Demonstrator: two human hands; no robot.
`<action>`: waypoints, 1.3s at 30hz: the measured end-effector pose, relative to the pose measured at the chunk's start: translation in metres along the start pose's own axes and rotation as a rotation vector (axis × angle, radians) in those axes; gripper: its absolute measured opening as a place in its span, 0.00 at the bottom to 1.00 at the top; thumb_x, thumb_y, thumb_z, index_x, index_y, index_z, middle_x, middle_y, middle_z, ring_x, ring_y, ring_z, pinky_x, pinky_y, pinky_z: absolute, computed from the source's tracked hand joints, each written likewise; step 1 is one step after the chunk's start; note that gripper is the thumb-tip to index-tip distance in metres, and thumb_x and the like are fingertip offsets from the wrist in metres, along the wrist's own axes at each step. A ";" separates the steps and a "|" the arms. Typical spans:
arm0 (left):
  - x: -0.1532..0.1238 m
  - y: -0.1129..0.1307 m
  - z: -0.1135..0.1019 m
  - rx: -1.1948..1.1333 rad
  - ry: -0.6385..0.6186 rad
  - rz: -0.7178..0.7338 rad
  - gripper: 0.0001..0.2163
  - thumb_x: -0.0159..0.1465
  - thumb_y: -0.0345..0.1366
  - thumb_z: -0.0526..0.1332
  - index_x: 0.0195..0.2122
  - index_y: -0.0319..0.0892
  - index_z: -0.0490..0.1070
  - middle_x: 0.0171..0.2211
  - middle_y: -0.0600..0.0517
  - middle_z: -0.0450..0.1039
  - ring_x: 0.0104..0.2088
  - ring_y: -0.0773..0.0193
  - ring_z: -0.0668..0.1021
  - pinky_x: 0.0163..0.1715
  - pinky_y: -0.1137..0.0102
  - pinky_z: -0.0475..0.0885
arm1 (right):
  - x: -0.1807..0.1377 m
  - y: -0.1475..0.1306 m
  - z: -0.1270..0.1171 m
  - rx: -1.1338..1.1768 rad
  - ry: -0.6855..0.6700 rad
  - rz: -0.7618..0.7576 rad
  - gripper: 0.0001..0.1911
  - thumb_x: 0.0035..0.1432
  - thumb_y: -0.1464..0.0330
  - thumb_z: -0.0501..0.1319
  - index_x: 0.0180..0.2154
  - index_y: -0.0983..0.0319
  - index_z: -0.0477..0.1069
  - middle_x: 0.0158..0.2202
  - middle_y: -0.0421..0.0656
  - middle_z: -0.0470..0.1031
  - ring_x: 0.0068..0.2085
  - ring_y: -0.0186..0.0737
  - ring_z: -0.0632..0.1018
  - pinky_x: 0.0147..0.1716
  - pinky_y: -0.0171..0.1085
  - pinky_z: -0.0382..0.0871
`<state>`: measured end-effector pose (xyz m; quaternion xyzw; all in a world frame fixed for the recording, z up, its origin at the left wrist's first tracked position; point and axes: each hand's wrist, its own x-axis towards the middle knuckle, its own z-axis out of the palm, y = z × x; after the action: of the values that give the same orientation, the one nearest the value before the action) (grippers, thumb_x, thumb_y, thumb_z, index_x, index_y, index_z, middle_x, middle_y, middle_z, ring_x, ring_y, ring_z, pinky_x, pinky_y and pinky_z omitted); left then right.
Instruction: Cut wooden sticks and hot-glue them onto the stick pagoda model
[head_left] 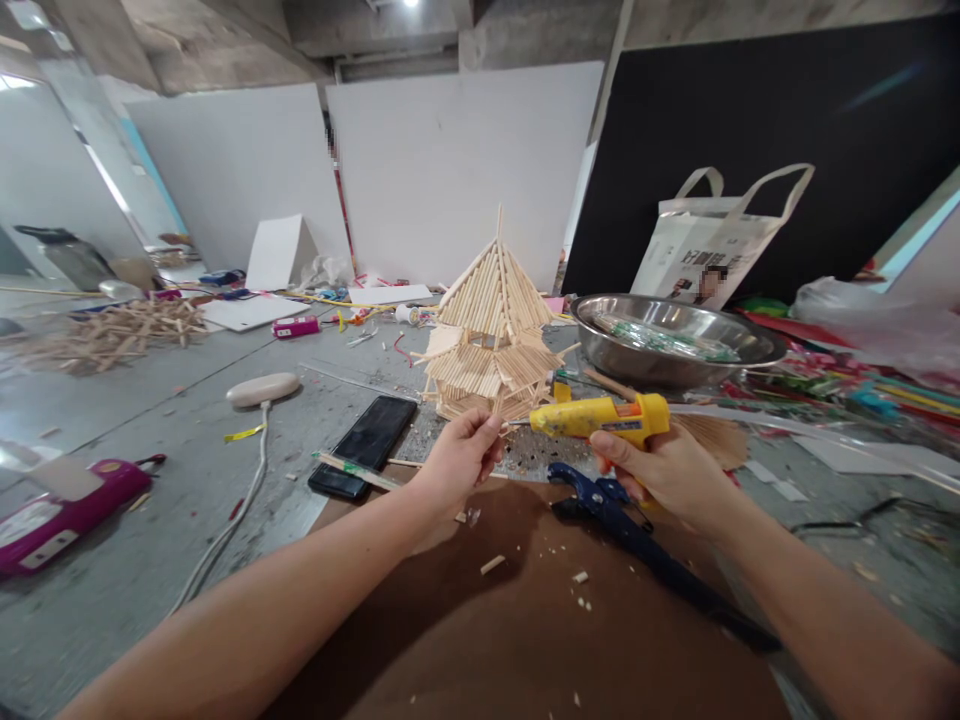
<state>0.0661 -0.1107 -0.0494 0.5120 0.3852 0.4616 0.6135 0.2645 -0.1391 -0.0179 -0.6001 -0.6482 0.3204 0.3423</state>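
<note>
My right hand (667, 470) grips a yellow hot glue gun (581, 415), fingers around its handle and a long clear glue stick (810, 425) trailing from its back. The gun's metal nozzle points left at the fingertips of my left hand (469, 445). Those fingers are pinched together; whatever they hold is too small to make out. Just behind the hands stands a model pavilion (491, 330) made of thin wooden sticks, with a pointed upper roof and a lower roof tier. Below the gun lies a blue-handled cutter (622, 530) on a brown board (465, 620).
A black phone (367, 440) with a stick across it lies left of my left hand. Behind are a steel basin (675, 340) with wrapped sticks, a tote bag (697, 240) and a stick pile (127, 330). A white cable (251, 500) and purple power strip (75, 510) are at left.
</note>
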 end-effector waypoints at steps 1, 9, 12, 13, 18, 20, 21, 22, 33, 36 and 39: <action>0.000 0.000 0.000 0.000 0.002 -0.002 0.11 0.58 0.40 0.52 0.22 0.40 0.55 0.15 0.60 0.57 0.10 0.79 0.57 0.10 0.79 0.47 | 0.000 -0.001 0.000 -0.004 0.002 0.004 0.20 0.46 0.52 0.55 0.18 0.62 0.64 0.10 0.35 0.58 0.13 0.27 0.60 0.13 0.31 0.54; 0.000 0.000 0.000 0.000 -0.003 -0.002 0.11 0.58 0.40 0.52 0.22 0.40 0.55 0.15 0.60 0.57 0.10 0.79 0.57 0.10 0.79 0.48 | 0.000 0.000 0.000 -0.021 -0.002 -0.008 0.20 0.46 0.52 0.55 0.17 0.61 0.63 0.09 0.35 0.58 0.12 0.28 0.60 0.13 0.31 0.55; 0.001 0.000 0.000 -0.002 -0.001 -0.007 0.11 0.58 0.40 0.52 0.22 0.40 0.55 0.15 0.60 0.57 0.10 0.79 0.57 0.10 0.79 0.47 | 0.000 -0.003 0.000 -0.016 0.003 -0.017 0.18 0.46 0.54 0.55 0.17 0.61 0.63 0.09 0.35 0.58 0.13 0.28 0.60 0.13 0.31 0.55; 0.001 0.000 0.000 -0.002 0.000 -0.008 0.11 0.58 0.40 0.52 0.22 0.40 0.55 0.15 0.60 0.57 0.10 0.79 0.57 0.10 0.79 0.47 | -0.001 -0.004 0.000 -0.021 0.006 -0.016 0.18 0.47 0.54 0.55 0.17 0.61 0.63 0.09 0.35 0.58 0.13 0.28 0.60 0.14 0.31 0.55; 0.001 0.000 0.000 0.000 -0.003 -0.006 0.12 0.58 0.40 0.52 0.22 0.40 0.54 0.15 0.60 0.57 0.10 0.79 0.57 0.10 0.79 0.47 | -0.001 -0.007 0.000 -0.038 0.003 0.007 0.20 0.47 0.53 0.55 0.16 0.62 0.63 0.08 0.34 0.57 0.12 0.27 0.60 0.15 0.31 0.56; 0.001 0.000 0.000 0.003 0.000 -0.010 0.12 0.58 0.40 0.52 0.22 0.40 0.55 0.15 0.60 0.57 0.10 0.79 0.57 0.10 0.79 0.47 | -0.001 -0.005 0.000 -0.033 -0.001 0.006 0.20 0.46 0.52 0.54 0.17 0.62 0.63 0.09 0.35 0.58 0.12 0.27 0.60 0.14 0.31 0.56; 0.000 0.001 0.000 0.004 0.002 -0.012 0.12 0.58 0.40 0.52 0.22 0.40 0.55 0.15 0.60 0.57 0.10 0.79 0.57 0.10 0.79 0.47 | -0.001 -0.004 0.000 -0.032 -0.002 0.004 0.20 0.46 0.52 0.54 0.17 0.62 0.63 0.09 0.35 0.58 0.13 0.28 0.60 0.14 0.31 0.56; 0.000 0.001 0.000 0.005 0.002 -0.011 0.12 0.58 0.40 0.52 0.22 0.40 0.55 0.15 0.60 0.57 0.10 0.79 0.57 0.10 0.79 0.47 | -0.001 -0.004 0.000 -0.030 -0.002 0.003 0.20 0.46 0.52 0.55 0.17 0.62 0.63 0.09 0.35 0.58 0.13 0.28 0.60 0.14 0.31 0.56; 0.000 0.001 0.000 0.002 0.008 -0.007 0.12 0.57 0.41 0.53 0.22 0.40 0.54 0.15 0.61 0.57 0.10 0.79 0.57 0.09 0.79 0.47 | -0.002 -0.009 0.000 -0.049 0.013 0.007 0.19 0.46 0.53 0.55 0.15 0.60 0.61 0.08 0.35 0.57 0.12 0.28 0.59 0.14 0.31 0.55; 0.000 0.000 -0.001 -0.029 -0.005 -0.009 0.12 0.57 0.42 0.53 0.23 0.41 0.55 0.15 0.61 0.57 0.10 0.79 0.57 0.09 0.79 0.47 | -0.001 -0.003 -0.001 -0.027 0.014 0.002 0.19 0.46 0.53 0.55 0.17 0.61 0.63 0.10 0.36 0.60 0.13 0.28 0.60 0.13 0.31 0.56; 0.000 0.000 0.000 -0.038 -0.001 -0.028 0.12 0.56 0.42 0.54 0.23 0.41 0.54 0.15 0.61 0.57 0.10 0.79 0.56 0.09 0.79 0.46 | 0.000 0.000 -0.001 -0.010 0.017 -0.028 0.19 0.46 0.53 0.55 0.19 0.62 0.63 0.12 0.36 0.61 0.13 0.28 0.61 0.14 0.31 0.56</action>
<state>0.0657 -0.1103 -0.0492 0.4951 0.3832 0.4600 0.6296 0.2650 -0.1396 -0.0172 -0.5953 -0.6554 0.3071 0.3491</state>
